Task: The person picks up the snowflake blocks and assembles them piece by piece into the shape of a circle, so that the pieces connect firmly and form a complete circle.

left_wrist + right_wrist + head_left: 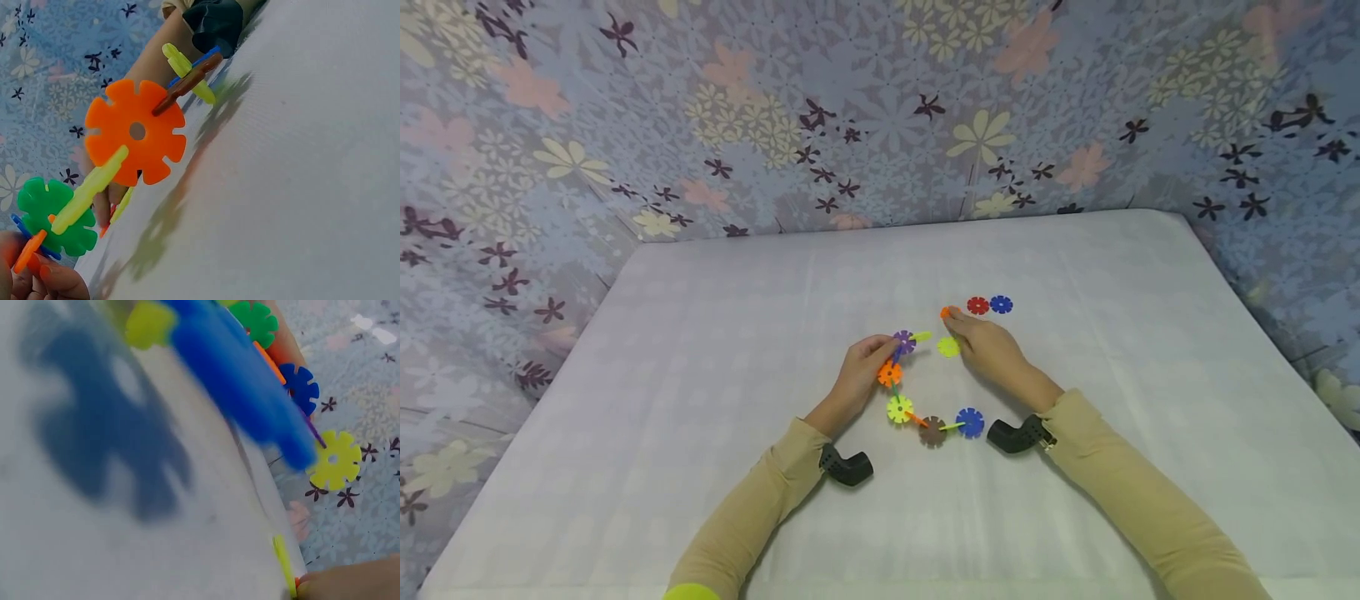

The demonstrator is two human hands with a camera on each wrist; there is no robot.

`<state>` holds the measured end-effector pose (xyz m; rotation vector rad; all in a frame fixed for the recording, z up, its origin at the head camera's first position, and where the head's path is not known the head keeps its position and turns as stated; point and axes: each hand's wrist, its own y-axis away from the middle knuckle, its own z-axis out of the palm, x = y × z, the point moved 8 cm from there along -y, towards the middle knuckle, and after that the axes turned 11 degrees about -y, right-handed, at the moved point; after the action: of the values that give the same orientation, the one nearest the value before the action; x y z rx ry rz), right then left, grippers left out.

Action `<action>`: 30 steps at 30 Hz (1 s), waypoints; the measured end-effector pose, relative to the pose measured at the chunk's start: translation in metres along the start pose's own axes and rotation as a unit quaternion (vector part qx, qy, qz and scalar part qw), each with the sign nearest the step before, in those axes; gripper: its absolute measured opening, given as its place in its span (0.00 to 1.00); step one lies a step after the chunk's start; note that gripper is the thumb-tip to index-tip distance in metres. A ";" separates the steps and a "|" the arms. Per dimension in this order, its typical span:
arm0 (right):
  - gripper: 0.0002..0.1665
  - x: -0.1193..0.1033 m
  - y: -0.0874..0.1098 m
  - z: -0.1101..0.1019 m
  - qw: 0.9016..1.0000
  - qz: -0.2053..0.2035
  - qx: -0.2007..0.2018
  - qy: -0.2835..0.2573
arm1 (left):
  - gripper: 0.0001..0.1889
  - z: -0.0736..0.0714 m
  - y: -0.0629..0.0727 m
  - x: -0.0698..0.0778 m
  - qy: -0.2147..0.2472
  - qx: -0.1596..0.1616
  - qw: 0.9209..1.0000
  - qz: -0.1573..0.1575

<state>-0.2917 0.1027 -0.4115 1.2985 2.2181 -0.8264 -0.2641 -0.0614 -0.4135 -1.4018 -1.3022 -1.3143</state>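
Note:
My left hand (856, 377) pinches the purple notched disc (905, 341) near one end of a linked chain of plastic flower discs. Past the purple one, a yellow-green disc (921, 337) stands edge-on at the chain's tip. An orange disc (890, 373), a yellow disc (899, 409), a brown disc (932, 432) and a blue disc (970, 422) curve toward the wearer, joined by discs set crosswise. The fingertips of my right hand (996, 350) grip a loose orange disc (945, 313), partly hidden by them. Beside that hand is another yellow disc (948, 347).
A loose red disc (977, 306) and a loose blue disc (1002, 304) lie side by side beyond my right hand. White cloth covers the table (700, 350). Black wrist mounts (847, 467) hang near the chain, and a flowered curtain (850, 108) rises behind the far edge.

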 end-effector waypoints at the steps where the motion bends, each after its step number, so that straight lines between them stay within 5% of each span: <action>1: 0.15 0.001 0.000 0.000 1.000 0.008 0.000 -0.005 | 0.13 0.000 0.000 0.000 -0.001 0.001 1.000 0.000; 6: 0.03 0.011 0.000 -0.009 0.997 0.038 0.040 -0.063 | 0.13 0.001 0.000 0.001 -0.002 0.001 1.000 0.001; 10: 0.08 0.022 0.001 -0.015 0.988 0.076 0.055 -0.126 | 0.13 0.001 0.000 0.002 -0.001 0.001 1.000 0.002; 12: 0.11 0.028 0.002 -0.016 0.972 0.103 0.046 -0.204 | 0.12 0.001 0.000 0.001 0.001 0.002 1.000 0.001; 18: 0.13 0.031 0.006 -0.006 0.889 0.167 -0.009 -0.426 | 0.12 0.002 0.000 -0.001 0.007 -0.010 1.000 -0.004; 23: 0.16 0.024 0.006 0.001 0.870 0.186 -0.019 -0.457 | 0.11 0.003 0.001 -0.001 0.000 -0.022 1.000 -0.007; 30: 0.16 0.025 0.008 0.009 0.829 0.223 -0.019 -0.513 | 0.12 0.003 -0.002 -0.005 -0.009 -0.023 1.000 -0.010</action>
<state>-0.2957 0.1153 -0.4358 0.9253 1.0224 -0.9561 -0.2649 -0.0593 -0.4186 -1.4378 -1.3094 -1.3555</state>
